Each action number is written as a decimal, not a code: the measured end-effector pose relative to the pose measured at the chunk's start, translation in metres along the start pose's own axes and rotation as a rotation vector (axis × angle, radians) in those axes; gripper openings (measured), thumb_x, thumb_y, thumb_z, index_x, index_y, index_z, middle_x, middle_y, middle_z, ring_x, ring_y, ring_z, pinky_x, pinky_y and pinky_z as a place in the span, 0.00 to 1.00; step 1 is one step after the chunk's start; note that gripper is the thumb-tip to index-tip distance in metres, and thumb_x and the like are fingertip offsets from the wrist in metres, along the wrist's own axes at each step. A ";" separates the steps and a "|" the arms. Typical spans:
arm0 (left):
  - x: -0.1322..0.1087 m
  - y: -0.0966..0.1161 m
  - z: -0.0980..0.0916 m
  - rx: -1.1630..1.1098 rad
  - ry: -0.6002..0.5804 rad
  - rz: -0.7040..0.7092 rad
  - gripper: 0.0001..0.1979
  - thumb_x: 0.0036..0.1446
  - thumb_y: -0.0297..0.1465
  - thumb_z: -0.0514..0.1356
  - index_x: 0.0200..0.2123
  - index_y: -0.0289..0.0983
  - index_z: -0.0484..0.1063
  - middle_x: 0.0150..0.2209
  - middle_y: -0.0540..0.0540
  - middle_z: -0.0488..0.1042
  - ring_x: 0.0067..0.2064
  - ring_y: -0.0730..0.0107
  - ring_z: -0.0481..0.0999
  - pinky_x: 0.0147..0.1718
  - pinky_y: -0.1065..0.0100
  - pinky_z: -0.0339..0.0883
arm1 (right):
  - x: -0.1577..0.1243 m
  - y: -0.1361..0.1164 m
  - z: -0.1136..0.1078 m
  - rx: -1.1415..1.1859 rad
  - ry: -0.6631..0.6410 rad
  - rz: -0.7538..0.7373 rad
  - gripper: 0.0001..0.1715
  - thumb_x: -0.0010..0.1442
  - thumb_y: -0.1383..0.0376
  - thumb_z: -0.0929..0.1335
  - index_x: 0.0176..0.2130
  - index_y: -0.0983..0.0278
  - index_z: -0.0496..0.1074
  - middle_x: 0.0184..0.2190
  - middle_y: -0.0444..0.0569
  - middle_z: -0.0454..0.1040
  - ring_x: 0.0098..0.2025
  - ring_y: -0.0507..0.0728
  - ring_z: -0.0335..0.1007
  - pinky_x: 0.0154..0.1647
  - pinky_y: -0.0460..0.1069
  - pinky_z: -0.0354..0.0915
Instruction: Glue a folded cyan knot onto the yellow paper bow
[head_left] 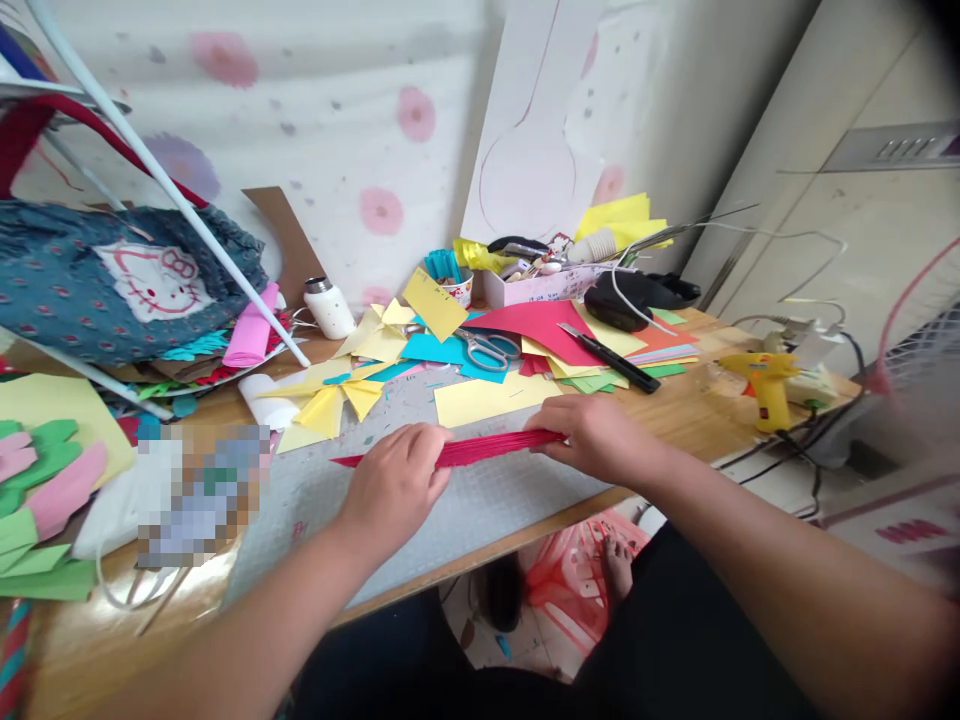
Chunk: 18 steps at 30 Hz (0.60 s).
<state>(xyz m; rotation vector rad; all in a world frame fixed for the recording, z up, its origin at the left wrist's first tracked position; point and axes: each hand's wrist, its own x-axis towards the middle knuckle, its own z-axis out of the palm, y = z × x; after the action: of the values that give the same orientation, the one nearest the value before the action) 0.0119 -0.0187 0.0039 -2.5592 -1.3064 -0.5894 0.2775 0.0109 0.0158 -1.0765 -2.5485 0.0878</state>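
A narrow strip of red pleated paper (487, 449) is held level above a grey cutting mat (480, 510). Near its left end, my left hand (397, 478) is closed on it, and the pointed tip sticks out past the fingers. My right hand (589, 438) pinches the right end. Just behind the strip lies a pale yellow sheet (487, 400). Farther back are scissors (487, 350) with grey handles and a black utility knife (611, 358) resting on coloured paper.
A yellow glue gun (763, 388) stands at the right with cables around it. Behind the mat are a white bottle (328, 308) and a box of tools (540, 286). Paper leaves (45, 470) and a cloth bag (127, 280) occupy the left.
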 end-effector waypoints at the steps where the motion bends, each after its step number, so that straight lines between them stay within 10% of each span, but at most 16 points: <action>1: 0.000 0.004 -0.004 -0.007 0.016 0.014 0.11 0.57 0.27 0.59 0.45 0.32 0.67 0.39 0.40 0.76 0.41 0.57 0.75 0.40 0.58 0.70 | -0.004 -0.004 -0.003 -0.030 0.036 -0.012 0.08 0.61 0.65 0.66 0.36 0.64 0.76 0.29 0.48 0.74 0.31 0.53 0.69 0.31 0.47 0.57; 8: -0.005 0.027 -0.034 -0.062 0.051 0.082 0.10 0.61 0.35 0.58 0.41 0.36 0.72 0.34 0.44 0.76 0.37 0.58 0.74 0.37 0.58 0.68 | -0.032 -0.022 -0.018 -0.176 0.281 -0.077 0.10 0.60 0.65 0.67 0.29 0.65 0.74 0.25 0.48 0.70 0.29 0.54 0.65 0.30 0.48 0.55; 18: -0.040 0.045 -0.052 -0.013 0.168 0.158 0.09 0.65 0.32 0.54 0.39 0.35 0.72 0.31 0.46 0.76 0.34 0.64 0.73 0.35 0.64 0.65 | -0.074 -0.031 -0.014 0.549 0.414 0.053 0.14 0.57 0.55 0.70 0.33 0.64 0.76 0.26 0.48 0.74 0.26 0.51 0.67 0.29 0.46 0.63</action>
<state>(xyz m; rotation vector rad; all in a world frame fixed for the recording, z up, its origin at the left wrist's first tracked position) 0.0142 -0.0927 0.0333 -2.5297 -1.0392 -0.7630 0.3091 -0.0643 0.0119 -0.8350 -1.9574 0.4921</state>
